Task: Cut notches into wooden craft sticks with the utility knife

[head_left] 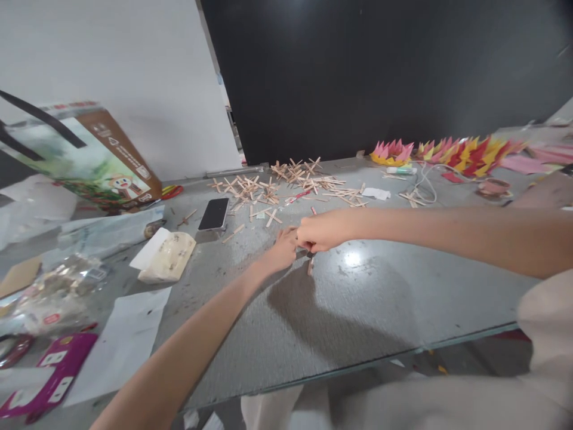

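Note:
My left hand (283, 248) rests low over the grey tabletop, its fingers pressed together and touching my right hand. A light wooden craft stick (310, 267) pokes out below the two hands; most of it is hidden under the fingers. My right hand (323, 232) is closed in a fist over the same spot. Above its knuckles shows the end of a slim red-ended thing (313, 210), whose kind I cannot make out. Just beyond the hands lies a spread pile of craft sticks (253, 190), many joined in crosses.
A phone (213, 214), a cream packet (168, 255) and white paper (123, 340) lie leftward, near a printed bag (107, 161). Folded red and yellow paper (474, 155), a glue stick (401, 171) and a white cable (427, 185) are at right. A black panel (385, 71) stands behind.

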`<state>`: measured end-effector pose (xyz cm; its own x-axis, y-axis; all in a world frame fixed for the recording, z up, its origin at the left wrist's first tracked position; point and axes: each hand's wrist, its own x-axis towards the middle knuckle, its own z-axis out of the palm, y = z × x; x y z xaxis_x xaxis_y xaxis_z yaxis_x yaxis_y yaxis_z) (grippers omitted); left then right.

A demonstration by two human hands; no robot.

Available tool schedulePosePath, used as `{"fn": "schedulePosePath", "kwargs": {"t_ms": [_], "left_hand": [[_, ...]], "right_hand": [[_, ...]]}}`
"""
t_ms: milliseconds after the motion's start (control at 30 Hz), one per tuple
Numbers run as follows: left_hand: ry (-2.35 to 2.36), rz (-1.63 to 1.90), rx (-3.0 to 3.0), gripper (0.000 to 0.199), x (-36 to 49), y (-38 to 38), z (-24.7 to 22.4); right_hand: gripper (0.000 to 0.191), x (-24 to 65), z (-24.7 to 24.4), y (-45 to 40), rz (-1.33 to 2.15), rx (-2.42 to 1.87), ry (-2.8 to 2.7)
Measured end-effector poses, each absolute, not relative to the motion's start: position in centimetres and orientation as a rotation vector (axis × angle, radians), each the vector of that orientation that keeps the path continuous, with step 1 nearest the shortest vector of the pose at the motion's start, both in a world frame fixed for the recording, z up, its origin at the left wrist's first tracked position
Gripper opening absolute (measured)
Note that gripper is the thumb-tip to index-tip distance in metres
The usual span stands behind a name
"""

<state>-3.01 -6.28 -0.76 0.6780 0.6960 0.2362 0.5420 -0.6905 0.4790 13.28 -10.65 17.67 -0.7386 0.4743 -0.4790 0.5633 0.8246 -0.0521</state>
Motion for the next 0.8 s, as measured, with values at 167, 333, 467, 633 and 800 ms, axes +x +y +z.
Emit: {"fn": "schedulePosePath", "kwargs": {"t_ms": [167, 333, 467, 633, 800], "left_hand": [[0.961, 0.533, 2.628, 0.063, -3.4, -6.4, -0.1], [0.925, 0.506, 2.689, 0.068, -5.1, -7.3, 1.2], [1.011, 0.485, 2.694, 0.068, -6.8, -9.1, 2.1], [0.961, 0.502, 2.618, 0.066, -8.0, -12.4, 2.2], [0.963, 0.512, 2.500, 0.070, -7.4, -14.8, 2.1]], "right_hand": [[0.024, 12.4, 18.0, -11.2, -0.276, 0.843, 2.520], [0.022, 12.3, 17.9, -11.2, -0.300, 0.881, 2.537], [0.019, 12.3, 17.9, -11.2, -0.321, 0.880, 2.521], [0.022, 12.5, 18.1, -11.5, -0.323, 0.904, 2.497], [0.025, 12.8, 18.2, -11.8, -0.341, 0.906, 2.489]]}}
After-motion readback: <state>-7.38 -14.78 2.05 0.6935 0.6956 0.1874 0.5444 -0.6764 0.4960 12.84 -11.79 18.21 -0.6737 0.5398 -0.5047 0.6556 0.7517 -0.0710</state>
